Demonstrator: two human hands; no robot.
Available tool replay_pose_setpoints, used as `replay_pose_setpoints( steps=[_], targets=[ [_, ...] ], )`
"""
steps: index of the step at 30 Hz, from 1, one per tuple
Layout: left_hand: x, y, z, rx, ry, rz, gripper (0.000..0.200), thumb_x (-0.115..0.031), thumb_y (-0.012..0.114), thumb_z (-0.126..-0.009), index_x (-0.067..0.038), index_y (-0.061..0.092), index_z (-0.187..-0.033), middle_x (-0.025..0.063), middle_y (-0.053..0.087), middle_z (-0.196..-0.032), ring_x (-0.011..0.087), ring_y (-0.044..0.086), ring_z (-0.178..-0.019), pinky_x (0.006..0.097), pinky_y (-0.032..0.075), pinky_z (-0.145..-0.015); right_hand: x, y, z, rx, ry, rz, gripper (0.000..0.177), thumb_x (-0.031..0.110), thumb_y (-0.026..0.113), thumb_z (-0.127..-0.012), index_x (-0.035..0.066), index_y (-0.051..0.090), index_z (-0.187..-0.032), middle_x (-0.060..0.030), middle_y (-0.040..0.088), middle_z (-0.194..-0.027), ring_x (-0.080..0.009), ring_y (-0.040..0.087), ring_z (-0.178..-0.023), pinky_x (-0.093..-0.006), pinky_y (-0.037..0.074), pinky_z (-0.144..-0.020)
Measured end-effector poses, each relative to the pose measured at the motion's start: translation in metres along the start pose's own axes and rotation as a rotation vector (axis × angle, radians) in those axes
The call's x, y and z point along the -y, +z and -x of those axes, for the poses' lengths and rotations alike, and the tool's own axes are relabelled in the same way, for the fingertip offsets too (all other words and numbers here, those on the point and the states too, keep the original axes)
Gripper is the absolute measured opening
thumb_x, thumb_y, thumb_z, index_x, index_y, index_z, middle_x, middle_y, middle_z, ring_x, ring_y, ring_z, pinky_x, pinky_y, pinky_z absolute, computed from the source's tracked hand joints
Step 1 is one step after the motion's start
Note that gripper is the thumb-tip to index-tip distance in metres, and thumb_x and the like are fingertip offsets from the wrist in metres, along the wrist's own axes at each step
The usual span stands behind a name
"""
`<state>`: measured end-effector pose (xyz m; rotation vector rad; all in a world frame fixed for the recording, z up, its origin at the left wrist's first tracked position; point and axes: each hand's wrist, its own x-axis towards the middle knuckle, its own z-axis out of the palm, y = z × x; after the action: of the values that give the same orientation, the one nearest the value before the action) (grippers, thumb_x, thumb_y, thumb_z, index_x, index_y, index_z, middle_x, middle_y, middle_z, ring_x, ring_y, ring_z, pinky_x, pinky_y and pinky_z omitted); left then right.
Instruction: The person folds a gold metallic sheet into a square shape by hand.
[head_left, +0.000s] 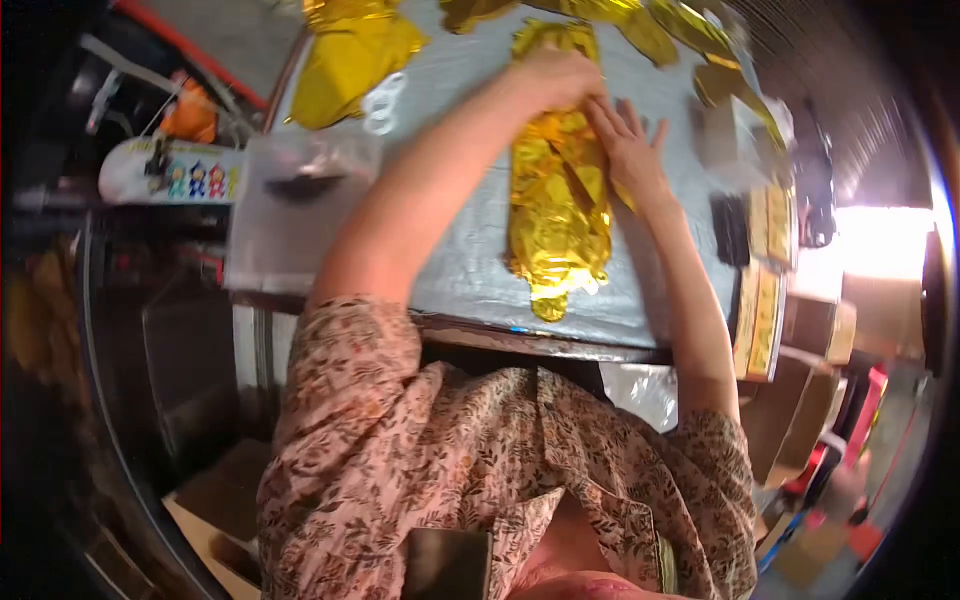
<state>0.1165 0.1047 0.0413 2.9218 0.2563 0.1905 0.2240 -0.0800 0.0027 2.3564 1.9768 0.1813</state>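
Note:
A flat, crumpled gold foil balloon [558, 220] lies lengthwise on the grey-covered table [460, 230], its small rounded tab toward me. Across its far part, my left hand [562, 78] is closed on the foil, with its fingertips mostly hidden. My right hand [635, 155] rests along the balloon's right edge, fingers stretched and spread, the fingertips close to my left hand. More gold foil [360, 60] lies at the far left of the table, and other gold foil pieces [640, 35] lie along its far right.
A clear plastic bin [300, 215] stands at the left table edge, near white rings [380, 103]. To the right are a translucent container [738, 140], a black object [732, 228] and yellow-labelled boxes [758, 320]. Cardboard boxes [790, 410] stand beyond the table.

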Motion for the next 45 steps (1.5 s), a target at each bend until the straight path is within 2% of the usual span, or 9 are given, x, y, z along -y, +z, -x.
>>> replay_pose_setpoints(
  steps=[2, 9, 17, 19, 21, 24, 32, 35, 45],
  targets=[
    [-0.008, -0.001, 0.001, 0.034, -0.052, -0.053, 0.034, -0.019, 0.054, -0.096, -0.028, 0.075, -0.121, 0.0014, 0.071, -0.128, 0.0247, 0.064, -0.122, 0.0534, 0.046, -0.096, -0.003, 0.002, -0.002, 0.029, 0.002, 0.003, 0.078, -0.001, 0.048, -0.095, 0.026, 0.028, -0.165, 0.0047, 0.025, -0.172, -0.0330, 0.024, -0.157, -0.0834, 0.014, -0.112],
    [-0.013, 0.020, -0.004, 0.010, -0.261, -0.003, 0.028, -0.035, 0.055, -0.099, -0.025, 0.076, -0.114, -0.0006, 0.071, -0.125, 0.0245, 0.063, -0.124, 0.0547, 0.045, -0.099, -0.010, 0.005, 0.003, -0.012, -0.017, -0.091, 0.076, -0.003, 0.043, -0.096, 0.024, 0.027, -0.165, 0.0023, 0.022, -0.173, -0.0339, 0.018, -0.159, -0.0731, 0.005, -0.120],
    [-0.009, 0.034, -0.003, -0.074, -0.185, 0.095, 0.038, -0.017, 0.050, -0.101, -0.033, 0.074, -0.126, -0.0072, 0.066, -0.136, 0.0211, 0.057, -0.133, 0.0490, 0.045, -0.107, -0.010, 0.003, 0.006, -0.015, -0.040, -0.309, 0.080, -0.001, 0.048, -0.093, 0.023, 0.026, -0.166, -0.0046, 0.024, -0.172, -0.0393, 0.016, -0.159, -0.0718, 0.010, -0.120],
    [-0.007, 0.028, -0.002, -0.026, -0.162, 0.054, 0.037, -0.022, 0.055, -0.100, -0.030, 0.070, -0.133, -0.0055, 0.062, -0.144, 0.0212, 0.056, -0.135, 0.0468, 0.045, -0.108, 0.001, -0.005, 0.010, -0.056, -0.050, -0.378, 0.080, -0.003, 0.049, -0.093, 0.022, 0.027, -0.165, -0.0061, 0.027, -0.171, -0.0393, 0.017, -0.159, -0.0705, 0.011, -0.121],
    [0.011, 0.056, -0.008, -0.207, -0.010, 0.203, 0.030, -0.020, 0.061, -0.094, -0.021, 0.076, -0.119, 0.0009, 0.068, -0.129, 0.0266, 0.060, -0.127, 0.0439, 0.048, -0.104, -0.003, 0.006, 0.018, -0.078, -0.040, -0.401, 0.079, -0.004, 0.049, -0.092, 0.021, 0.027, -0.165, -0.0068, 0.029, -0.170, -0.0389, 0.017, -0.159, -0.0700, 0.011, -0.121],
    [-0.029, 0.016, 0.020, -0.147, -0.128, -0.139, 0.030, -0.021, 0.058, -0.096, -0.025, 0.076, -0.120, 0.0017, 0.066, -0.134, 0.0253, 0.059, -0.130, 0.0426, 0.048, -0.106, -0.009, 0.020, 0.026, -0.241, -0.119, -0.490, 0.080, -0.008, 0.044, -0.090, 0.018, 0.030, -0.164, -0.0077, 0.034, -0.168, -0.0335, 0.022, -0.158, -0.0652, 0.012, -0.124],
    [-0.002, 0.029, 0.011, -0.173, 0.047, 0.053, 0.035, -0.018, 0.055, -0.096, -0.024, 0.074, -0.125, 0.0045, 0.063, -0.139, 0.0250, 0.058, -0.131, 0.0429, 0.049, -0.105, -0.004, 0.004, 0.045, -0.249, -0.261, -0.465, 0.073, -0.009, 0.043, -0.091, 0.014, 0.036, -0.160, -0.0120, 0.040, -0.163, -0.0355, 0.029, -0.155, -0.0592, 0.017, -0.126],
    [-0.015, 0.017, 0.020, -0.142, 0.023, -0.169, 0.038, -0.021, 0.056, -0.093, -0.022, 0.072, -0.127, 0.0045, 0.064, -0.138, 0.0250, 0.059, -0.129, 0.0420, 0.051, -0.103, 0.000, -0.003, 0.053, -0.219, -0.276, -0.465, 0.065, -0.004, 0.050, -0.095, 0.011, 0.040, -0.158, -0.0141, 0.041, -0.163, -0.0357, 0.032, -0.153, -0.0556, 0.020, -0.126],
    [-0.021, 0.009, 0.033, -0.125, -0.025, 0.034, 0.048, -0.044, 0.056, -0.093, -0.018, 0.070, -0.130, 0.0039, 0.060, -0.144, 0.0252, 0.057, -0.132, 0.0517, 0.045, -0.107, 0.024, -0.031, 0.111, -0.129, -0.325, -0.481, 0.061, 0.001, 0.058, -0.096, 0.000, 0.041, -0.154, -0.0207, 0.041, -0.160, -0.0359, 0.038, -0.150, -0.0462, 0.027, -0.127]
  ],
)
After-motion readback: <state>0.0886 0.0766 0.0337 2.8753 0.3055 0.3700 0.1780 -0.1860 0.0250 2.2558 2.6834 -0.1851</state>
